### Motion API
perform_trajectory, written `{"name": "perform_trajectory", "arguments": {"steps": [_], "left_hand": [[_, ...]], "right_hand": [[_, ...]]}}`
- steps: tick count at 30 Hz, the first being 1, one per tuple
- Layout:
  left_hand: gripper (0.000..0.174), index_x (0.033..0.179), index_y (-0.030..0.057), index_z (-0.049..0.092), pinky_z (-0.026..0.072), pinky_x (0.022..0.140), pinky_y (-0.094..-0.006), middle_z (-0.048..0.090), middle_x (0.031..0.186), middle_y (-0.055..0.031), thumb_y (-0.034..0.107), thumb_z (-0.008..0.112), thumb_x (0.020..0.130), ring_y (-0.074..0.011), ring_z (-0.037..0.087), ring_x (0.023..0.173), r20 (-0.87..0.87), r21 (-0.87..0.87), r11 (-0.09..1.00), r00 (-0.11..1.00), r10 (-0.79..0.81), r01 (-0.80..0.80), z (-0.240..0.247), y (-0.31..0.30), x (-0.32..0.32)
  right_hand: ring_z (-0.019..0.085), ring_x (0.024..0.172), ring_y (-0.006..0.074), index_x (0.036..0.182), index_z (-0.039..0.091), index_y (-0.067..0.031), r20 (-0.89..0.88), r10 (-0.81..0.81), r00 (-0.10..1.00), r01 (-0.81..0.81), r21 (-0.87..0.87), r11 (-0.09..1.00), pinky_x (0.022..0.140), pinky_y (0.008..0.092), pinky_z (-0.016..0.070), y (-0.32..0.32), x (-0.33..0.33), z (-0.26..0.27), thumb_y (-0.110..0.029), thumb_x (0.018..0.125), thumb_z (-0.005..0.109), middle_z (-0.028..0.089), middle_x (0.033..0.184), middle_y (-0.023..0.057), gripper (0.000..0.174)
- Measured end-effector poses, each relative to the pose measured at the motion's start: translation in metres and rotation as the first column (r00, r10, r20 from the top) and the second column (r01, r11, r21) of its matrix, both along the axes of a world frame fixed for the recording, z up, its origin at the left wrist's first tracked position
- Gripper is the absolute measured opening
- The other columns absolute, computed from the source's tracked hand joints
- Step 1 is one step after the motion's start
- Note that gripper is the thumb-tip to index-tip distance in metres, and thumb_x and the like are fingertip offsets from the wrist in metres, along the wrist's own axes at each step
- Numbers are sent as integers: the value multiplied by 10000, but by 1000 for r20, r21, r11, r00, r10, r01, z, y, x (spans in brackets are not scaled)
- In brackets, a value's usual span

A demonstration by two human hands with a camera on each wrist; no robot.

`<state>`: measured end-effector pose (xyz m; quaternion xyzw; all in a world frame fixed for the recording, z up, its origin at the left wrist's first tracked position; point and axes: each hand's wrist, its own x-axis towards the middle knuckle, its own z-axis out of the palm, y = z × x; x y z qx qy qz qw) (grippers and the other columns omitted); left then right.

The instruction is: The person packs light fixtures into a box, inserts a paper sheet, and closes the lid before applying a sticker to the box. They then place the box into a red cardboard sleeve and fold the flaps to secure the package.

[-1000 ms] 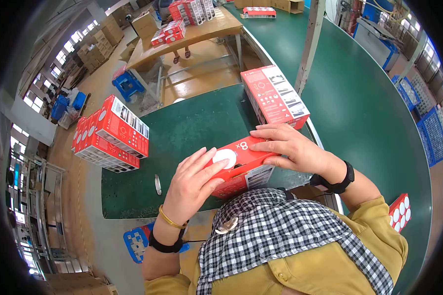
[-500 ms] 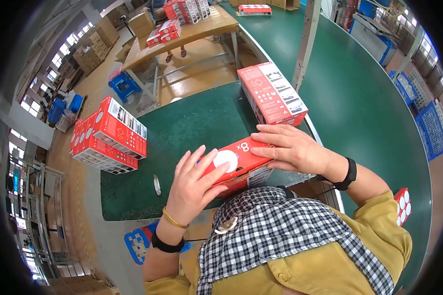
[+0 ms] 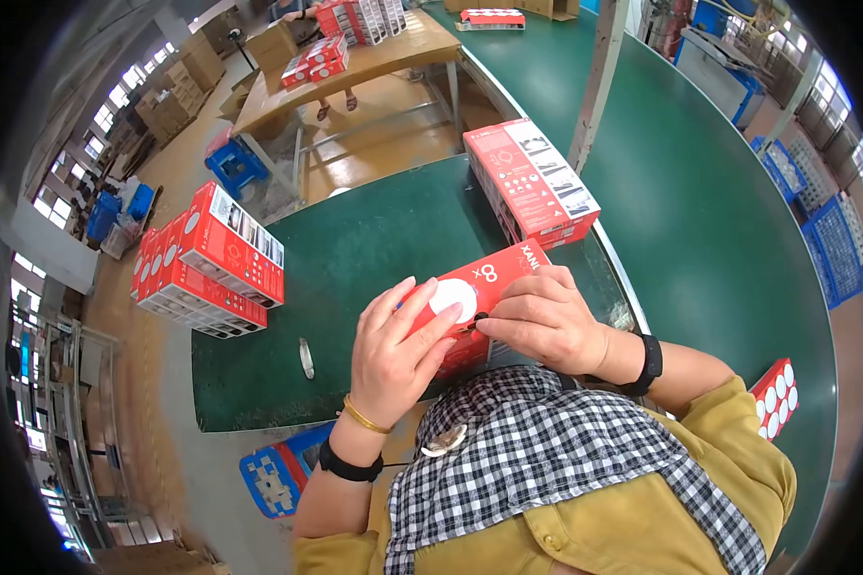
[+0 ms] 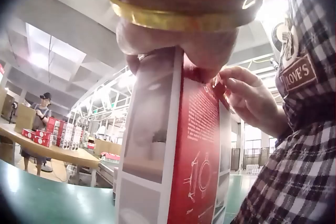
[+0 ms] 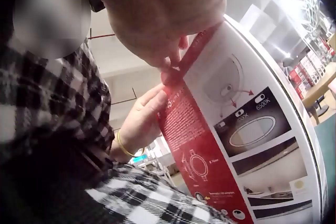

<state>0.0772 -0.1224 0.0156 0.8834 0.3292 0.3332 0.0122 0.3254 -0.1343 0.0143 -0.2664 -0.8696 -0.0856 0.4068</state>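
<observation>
The red box (image 3: 478,287) was held up just over the near edge of the green table (image 3: 355,240), close to the person's chest. The left hand (image 3: 398,350) was wrapped around its near end, fingers bent over the top by the white circle. The right hand (image 3: 542,321) had its fingers curled, pinching what looked like a red flap at that same end, though the wrist view was too cramped to be sure. A matching carton (image 3: 532,182) lay further back, and a stack of cartons (image 3: 211,264) sat off to the left.

Long red box (image 3: 470,297); tilted above green table; held.
</observation>
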Motion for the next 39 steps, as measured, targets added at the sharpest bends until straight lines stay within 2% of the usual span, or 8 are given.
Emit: {"name": "perform_trajectory", "arguments": {"steps": [6,16,19,25,28,33,36,39], "left_hand": [[374,1153,147,704,422,997,-453,606,1300,-103,180,754,784,-316,531,1211,19,1,1000,1000,-9,9,-2,2,-1],[374,1157,153,703,419,998,-454,607,1297,-100,169,750,786,-317,530,1209,28,0,1000,999,-16,16,-1,-3,-1],[387,1172,152,702,402,1026,-459,593,1326,-110,125,736,788,-333,511,1247,34,-41,999,999,-14,15,-2,-4,-1],[361,1149,138,710,395,1032,-468,594,1324,-124,119,733,790,-341,517,1242,61,-29,1000,998,1,1,-5,-3,0],[355,1142,134,713,393,1033,-473,595,1322,-131,112,731,788,-342,520,1240,70,-34,999,997,-21,24,-4,-1,0],[347,1124,110,713,396,1030,-469,609,1296,-131,99,730,778,-344,528,1227,96,-27,999,995,-16,19,-5,-3,2],[312,1032,111,720,411,1006,-454,648,1197,-120,168,785,732,-330,561,1170,114,-21,998,992,61,-59,4,-4,12],[373,988,111,587,392,967,-459,585,1289,-133,337,781,763,-327,555,1137,59,-110,981,985,165,-158,13,5,20]], "right_hand": [[602,924,162,991,738,-114,11,-92,996,90,95,991,825,350,442,-5,-5,0,-139,684,726,596,956,-12,308],[594,948,185,1020,726,-96,46,-74,996,67,131,989,799,346,452,-3,-2,-3,-151,696,704,599,990,8,329],[594,957,193,991,719,-88,32,-62,998,59,107,992,810,351,450,-3,-4,-2,-143,696,698,602,999,21,301],[592,1039,261,1147,644,-85,-16,-147,989,144,-113,983,903,409,438,6,-7,14,-199,779,718,626,1079,66,392],[550,1205,327,1209,613,-91,205,-183,962,221,-184,958,1017,436,411,15,-4,22,-337,826,708,587,1292,154,465],[570,1135,293,1231,603,-92,320,-103,942,175,-205,963,970,422,430,26,1,31,-334,813,704,597,1238,127,493],[579,1081,280,1243,597,-91,312,-107,944,165,-165,972,941,420,436,28,2,31,-335,802,706,608,1186,114,516],[576,1082,287,1257,583,-66,264,-154,952,206,-179,962,937,420,432,24,-7,31,-339,802,705,612,1179,115,544]]}}
